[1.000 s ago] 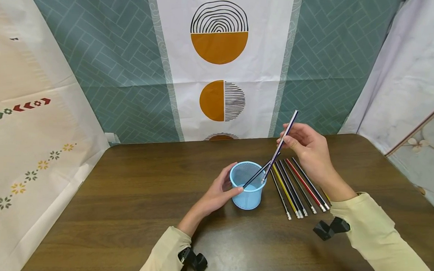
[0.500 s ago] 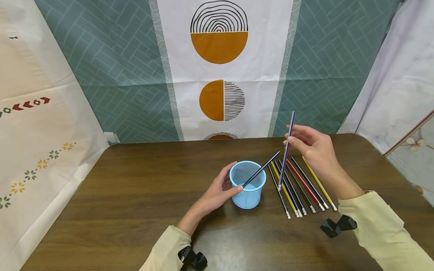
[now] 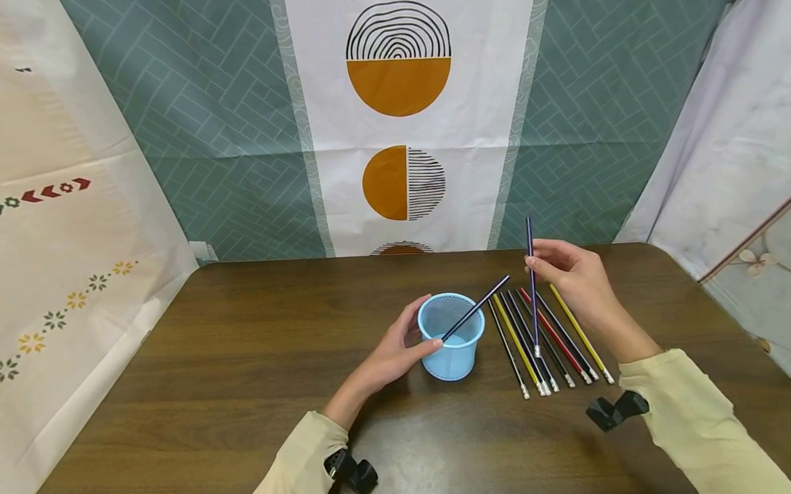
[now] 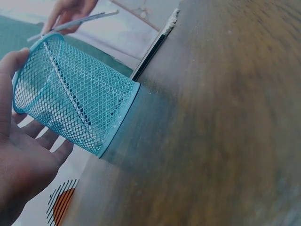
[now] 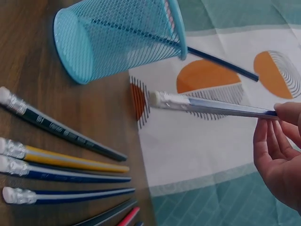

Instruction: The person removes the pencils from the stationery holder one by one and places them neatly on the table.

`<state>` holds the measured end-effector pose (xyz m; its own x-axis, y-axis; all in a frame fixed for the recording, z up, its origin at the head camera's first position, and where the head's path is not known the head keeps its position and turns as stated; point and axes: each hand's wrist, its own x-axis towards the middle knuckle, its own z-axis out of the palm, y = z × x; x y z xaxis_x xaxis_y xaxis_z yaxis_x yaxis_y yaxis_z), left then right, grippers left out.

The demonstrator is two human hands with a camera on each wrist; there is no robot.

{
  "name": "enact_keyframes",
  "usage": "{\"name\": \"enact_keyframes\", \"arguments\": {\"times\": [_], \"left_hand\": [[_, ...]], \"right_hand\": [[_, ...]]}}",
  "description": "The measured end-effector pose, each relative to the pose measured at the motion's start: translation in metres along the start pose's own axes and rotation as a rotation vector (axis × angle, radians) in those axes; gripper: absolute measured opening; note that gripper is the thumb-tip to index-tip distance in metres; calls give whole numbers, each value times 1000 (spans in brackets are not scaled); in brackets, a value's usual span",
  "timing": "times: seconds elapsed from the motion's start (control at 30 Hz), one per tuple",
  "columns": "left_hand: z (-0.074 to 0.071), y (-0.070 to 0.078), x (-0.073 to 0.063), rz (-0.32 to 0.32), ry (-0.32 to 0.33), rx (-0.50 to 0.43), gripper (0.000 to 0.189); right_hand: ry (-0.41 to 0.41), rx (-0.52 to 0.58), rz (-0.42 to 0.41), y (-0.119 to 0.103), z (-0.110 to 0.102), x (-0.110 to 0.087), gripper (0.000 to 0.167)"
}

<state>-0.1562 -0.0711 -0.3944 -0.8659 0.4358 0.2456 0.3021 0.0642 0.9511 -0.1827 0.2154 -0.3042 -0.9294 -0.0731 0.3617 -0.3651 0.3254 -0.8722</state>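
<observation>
My left hand point(image 3: 391, 357) grips a light blue mesh pencil cup point(image 3: 449, 364), thumb at the near rim and fingers round its left side. The cup stands upright on the table. One dark pencil point(image 3: 481, 305) leans inside it, sticking out over the right rim. My right hand point(image 3: 580, 288) pinches a blue pencil with pale stripes point(image 5: 225, 107) between thumb and fingertips. That pencil points eraser down, to the right of the cup and above a row of pencils point(image 3: 508, 345). In the right wrist view, its white eraser point(image 5: 156, 100) is apart from the cup.
Several pencils lie side by side right of the cup, erasers towards me; a red pencil point(image 3: 565, 347) and a yellow pencil point(image 3: 582, 333) are among them. The brown wooden table point(image 3: 254, 358) ends at a patterned cloth backdrop point(image 3: 243, 125).
My right hand has drawn the blue pencil out from over the cup's rim and moved it right, over the row, lowering it slightly. The left hand and cup have stayed in place.
</observation>
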Motion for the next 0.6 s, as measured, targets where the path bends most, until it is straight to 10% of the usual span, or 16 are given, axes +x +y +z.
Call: {"name": "enact_keyframes", "arguments": {"times": [0.6], "left_hand": [[0, -1, 0, 8, -2, -13, 71]], "right_hand": [[-6, -85, 62, 40, -16, 8, 34]]}}
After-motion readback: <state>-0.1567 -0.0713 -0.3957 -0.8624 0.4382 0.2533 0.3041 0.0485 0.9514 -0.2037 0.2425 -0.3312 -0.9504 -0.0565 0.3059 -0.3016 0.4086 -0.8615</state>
